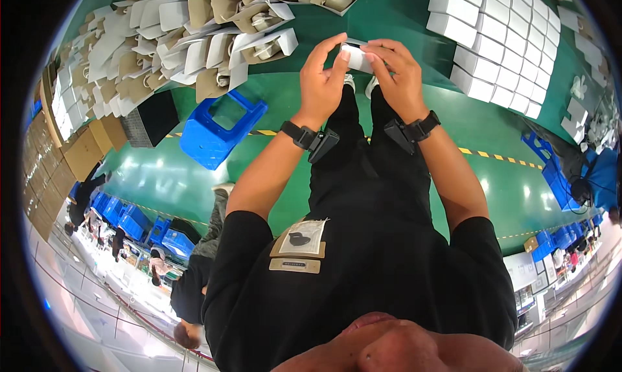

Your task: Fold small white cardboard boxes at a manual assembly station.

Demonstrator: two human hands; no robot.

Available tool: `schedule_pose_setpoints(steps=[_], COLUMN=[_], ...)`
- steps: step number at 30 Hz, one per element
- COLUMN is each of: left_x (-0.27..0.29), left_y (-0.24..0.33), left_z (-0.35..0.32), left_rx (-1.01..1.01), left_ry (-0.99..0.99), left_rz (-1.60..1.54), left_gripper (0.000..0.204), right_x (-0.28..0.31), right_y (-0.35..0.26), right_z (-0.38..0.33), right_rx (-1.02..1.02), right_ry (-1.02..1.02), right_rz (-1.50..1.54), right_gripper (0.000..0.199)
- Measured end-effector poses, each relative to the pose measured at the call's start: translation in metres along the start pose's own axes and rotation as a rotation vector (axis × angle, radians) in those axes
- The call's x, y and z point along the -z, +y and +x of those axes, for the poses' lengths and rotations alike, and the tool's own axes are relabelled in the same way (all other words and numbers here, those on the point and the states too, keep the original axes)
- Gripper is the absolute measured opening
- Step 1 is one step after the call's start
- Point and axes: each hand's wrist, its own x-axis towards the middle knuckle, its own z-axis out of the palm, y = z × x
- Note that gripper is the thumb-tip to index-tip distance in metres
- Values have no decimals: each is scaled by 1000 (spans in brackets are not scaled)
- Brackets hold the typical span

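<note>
Both of my hands hold a small white box [358, 59] above the near edge of the green table. My left hand [323, 80] grips its left end, thumb on the near face and fingers behind. On its right end are the bent fingers and thumb of my right hand [398, 77]. A dark strip shows along the box's far upper edge; I cannot tell whether that is an opening. Beyond my left hand stand many open boxes [262, 47], white outside and brown inside, with pale corded items in them. Stacked rows of closed white boxes [502, 55] lie to the right.
A blue plastic stool [210, 139] and a black crate [150, 121] stand on the green floor at the left. Yellow-black tape [505, 158] crosses the floor. A person in dark clothing [194, 288] is behind at the left; another in blue [602, 178] sits at the far right.
</note>
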Motion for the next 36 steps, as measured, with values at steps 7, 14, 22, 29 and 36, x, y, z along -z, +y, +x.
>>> schedule_pose_setpoints(steps=[7, 14, 22, 29, 36], left_x=[-2, 6, 2, 6, -42], left_y=[13, 14, 1, -18, -9], left_z=[12, 30, 29, -1, -2], left_rx=[-10, 54, 151, -143, 296], left_ry=[5, -70, -6, -37, 10], left_rz=[75, 158, 114, 236, -445], left_gripper=[22, 19, 18, 37, 45], right_x=[-6, -4, -13, -13, 7], right_y=[-9, 5, 5, 16, 18], right_z=[4, 12, 9, -10, -4], right_rx=[-130, -288, -258, -210, -195], right_ry=[113, 71, 78, 34, 142], right_rz=[-5, 132, 76, 218, 125], right_gripper=[13, 16, 18, 26, 31])
